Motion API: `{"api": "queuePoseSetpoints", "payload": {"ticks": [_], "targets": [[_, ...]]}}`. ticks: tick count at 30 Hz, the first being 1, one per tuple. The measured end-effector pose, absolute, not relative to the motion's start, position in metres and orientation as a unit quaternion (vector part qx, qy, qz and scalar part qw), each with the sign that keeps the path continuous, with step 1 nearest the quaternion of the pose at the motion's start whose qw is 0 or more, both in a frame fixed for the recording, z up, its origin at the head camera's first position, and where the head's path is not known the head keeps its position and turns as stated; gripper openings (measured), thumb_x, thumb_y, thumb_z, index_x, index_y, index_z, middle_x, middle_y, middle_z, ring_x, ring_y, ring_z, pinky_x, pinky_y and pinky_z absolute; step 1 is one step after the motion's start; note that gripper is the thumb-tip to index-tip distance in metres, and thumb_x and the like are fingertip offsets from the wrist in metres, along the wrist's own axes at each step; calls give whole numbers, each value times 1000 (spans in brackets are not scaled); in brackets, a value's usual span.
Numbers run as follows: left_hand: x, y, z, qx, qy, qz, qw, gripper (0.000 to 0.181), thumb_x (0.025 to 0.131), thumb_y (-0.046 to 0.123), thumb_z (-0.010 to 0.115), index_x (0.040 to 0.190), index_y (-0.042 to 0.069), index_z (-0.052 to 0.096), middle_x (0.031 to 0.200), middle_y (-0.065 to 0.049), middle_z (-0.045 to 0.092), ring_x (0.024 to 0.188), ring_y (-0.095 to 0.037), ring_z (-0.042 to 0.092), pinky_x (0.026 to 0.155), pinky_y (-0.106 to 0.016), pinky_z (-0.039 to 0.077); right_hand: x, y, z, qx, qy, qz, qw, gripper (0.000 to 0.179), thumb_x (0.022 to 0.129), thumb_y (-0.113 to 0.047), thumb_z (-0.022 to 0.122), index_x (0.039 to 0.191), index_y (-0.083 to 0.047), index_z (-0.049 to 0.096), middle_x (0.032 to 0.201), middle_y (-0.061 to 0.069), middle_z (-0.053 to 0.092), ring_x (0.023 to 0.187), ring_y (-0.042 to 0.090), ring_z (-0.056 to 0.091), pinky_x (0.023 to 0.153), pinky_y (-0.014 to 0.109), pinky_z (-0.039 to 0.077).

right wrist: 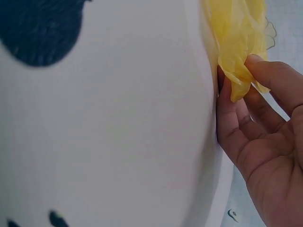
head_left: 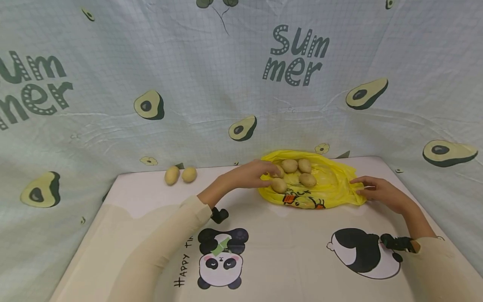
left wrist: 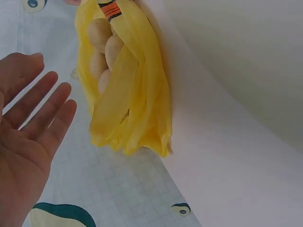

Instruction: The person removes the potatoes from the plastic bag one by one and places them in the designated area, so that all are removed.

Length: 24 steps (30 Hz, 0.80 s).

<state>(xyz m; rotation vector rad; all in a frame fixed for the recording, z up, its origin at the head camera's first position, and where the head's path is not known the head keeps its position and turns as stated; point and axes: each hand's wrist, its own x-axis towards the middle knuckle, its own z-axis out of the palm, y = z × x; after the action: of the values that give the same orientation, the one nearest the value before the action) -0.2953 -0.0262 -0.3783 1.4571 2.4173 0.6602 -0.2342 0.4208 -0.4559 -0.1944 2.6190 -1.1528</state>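
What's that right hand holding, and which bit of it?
The right hand pinches the yellow bag by a loose, crumpled edge, at the end away from the left hand.

Bare hands (head_left: 249, 174) extend from cream sleeves (head_left: 162, 241) with black wrist devices (head_left: 220, 215)

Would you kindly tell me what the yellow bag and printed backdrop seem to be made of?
Yellow bag: thin, slightly shiny plastic film, judging by its translucent crinkles.
Printed backdrop: matte, perhaps cloth or plastic sheeting; its creases fit either.

1 potato (head_left: 281, 171) ptly behind L hand (head_left: 253, 174)
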Motion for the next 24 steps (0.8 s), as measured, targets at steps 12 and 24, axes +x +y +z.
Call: {"api": "queuePoseSetpoints", "payload": {"ticks": [12, 24], "targets": [[-313, -4, -383, 496, 824, 205, 179, 34, 101, 10, 63, 134, 2, 63, 136, -9, 64, 125, -27, 60, 105, -37, 49, -234, 423, -447, -79, 909, -387, 136, 45, 101, -23, 64, 140, -2, 56, 147, 29, 42, 112, 36, 56, 78, 27, 56], [-326, 15, -383, 503, 824, 145, 216, 36, 100, 10, 65, 134, 1, 64, 136, -11, 64, 125, -27, 59, 106, -32, 47, -237, 421, -446, -73, 904, -393, 150, 48, 101, -24, 65, 141, 0, 54, 145, 30, 42, 108, 32, 58, 79, 27, 57]]}}
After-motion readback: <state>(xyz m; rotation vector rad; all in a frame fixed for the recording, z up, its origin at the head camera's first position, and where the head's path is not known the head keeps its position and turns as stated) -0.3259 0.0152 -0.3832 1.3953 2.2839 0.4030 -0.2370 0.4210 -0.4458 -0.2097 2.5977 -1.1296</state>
